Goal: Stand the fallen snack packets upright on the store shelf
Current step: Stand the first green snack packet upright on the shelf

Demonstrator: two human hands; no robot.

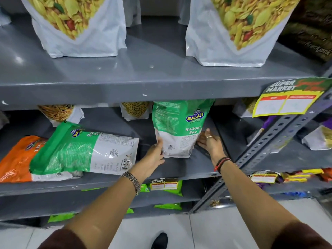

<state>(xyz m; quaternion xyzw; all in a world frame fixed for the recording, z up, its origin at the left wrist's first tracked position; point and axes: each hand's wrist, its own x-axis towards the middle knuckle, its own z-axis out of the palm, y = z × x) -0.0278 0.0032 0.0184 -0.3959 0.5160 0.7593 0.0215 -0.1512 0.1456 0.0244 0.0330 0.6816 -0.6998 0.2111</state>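
A green and white Ratlami Sev packet (177,126) stands upright on the middle grey shelf (179,169), its back label facing me. My left hand (152,157) touches its lower left edge with the fingers spread flat. My right hand (210,141) rests beside its lower right corner, fingers apart, just touching or a little clear of it. To the left a second green Sev packet (80,150) lies flat on its side. It partly covers an orange packet (16,159) that also lies flat at the far left.
Two large white mixture bags (80,29) (233,33) stand on the upper shelf. Small noodle-snack packets (134,110) stand at the back of the middle shelf. A slotted metal upright (265,146) and a yellow price tag (287,99) are at right. Green packets (168,187) fill the lower shelf.
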